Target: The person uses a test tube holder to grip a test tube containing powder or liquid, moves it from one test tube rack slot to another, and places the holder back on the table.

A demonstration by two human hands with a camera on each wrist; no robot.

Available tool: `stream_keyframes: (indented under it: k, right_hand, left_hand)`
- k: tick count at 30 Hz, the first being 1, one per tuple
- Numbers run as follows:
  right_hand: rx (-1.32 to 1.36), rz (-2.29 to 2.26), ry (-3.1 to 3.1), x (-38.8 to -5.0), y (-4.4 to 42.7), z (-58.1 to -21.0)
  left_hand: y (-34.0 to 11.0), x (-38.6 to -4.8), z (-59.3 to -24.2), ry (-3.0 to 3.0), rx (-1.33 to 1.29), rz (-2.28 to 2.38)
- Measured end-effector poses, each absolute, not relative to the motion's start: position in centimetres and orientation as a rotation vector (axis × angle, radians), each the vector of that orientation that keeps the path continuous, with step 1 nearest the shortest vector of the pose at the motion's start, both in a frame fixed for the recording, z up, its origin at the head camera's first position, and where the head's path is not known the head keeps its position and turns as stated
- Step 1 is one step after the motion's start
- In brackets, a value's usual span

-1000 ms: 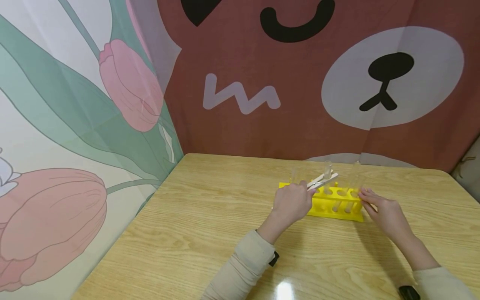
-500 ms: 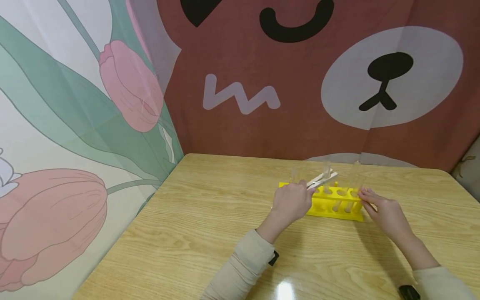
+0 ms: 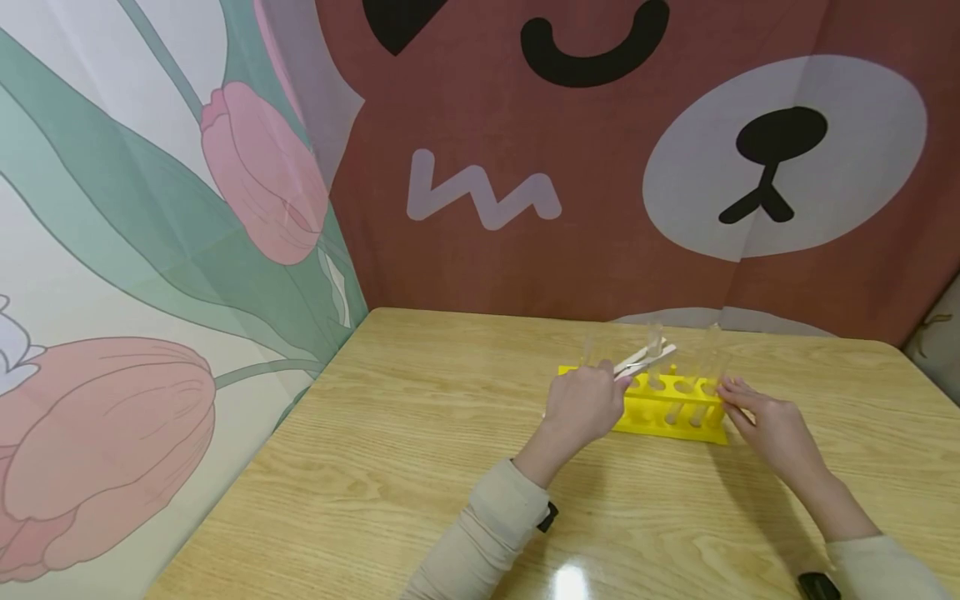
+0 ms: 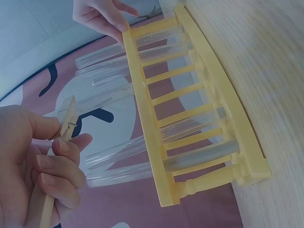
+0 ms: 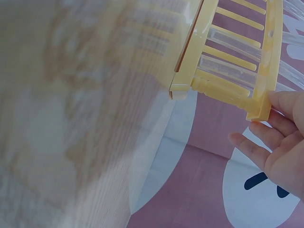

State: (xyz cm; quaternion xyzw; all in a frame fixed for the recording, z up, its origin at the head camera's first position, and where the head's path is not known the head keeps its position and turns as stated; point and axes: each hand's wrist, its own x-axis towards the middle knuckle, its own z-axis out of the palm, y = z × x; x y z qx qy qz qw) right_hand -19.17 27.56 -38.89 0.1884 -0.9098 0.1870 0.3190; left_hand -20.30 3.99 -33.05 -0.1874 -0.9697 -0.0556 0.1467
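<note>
My left hand (image 3: 585,404) grips a pale wooden clamp (image 3: 647,360), its fingers curled round the handle in the left wrist view. The clamp's jaws are on the upper part of a clear test tube (image 4: 107,99), whose other end is at the top plate of the yellow rack (image 3: 675,432). Several other clear tubes (image 4: 118,175) stand in the rack, some at a slant. At the rack's right end, my right hand (image 3: 776,425) pinches the corner of the top plate (image 5: 261,108) between thumb and fingers. My left hand hides part of the rack's left side in the head view.
The rack stands on a wood-grain table (image 3: 360,467) near its back edge. Behind the table hangs a brown cloth (image 3: 480,267) with a bear's face, and a flowered cloth (image 3: 112,417) hangs at the left.
</note>
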Motion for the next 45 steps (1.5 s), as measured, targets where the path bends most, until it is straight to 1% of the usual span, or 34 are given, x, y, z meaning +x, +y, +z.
stream_keyframes:
  k: [39,45]
  right_hand:
    - [0.461,0.485,-2.436,-19.2,27.5,-38.77]
    - [0.458,0.493,-2.427,-19.6,27.93,-39.41]
  left_hand:
    - [3.42,-20.3,-32.72,-2.725,-0.554,-0.132]
    - [3.39,-20.37,-32.72,-2.721,-0.555,-0.122]
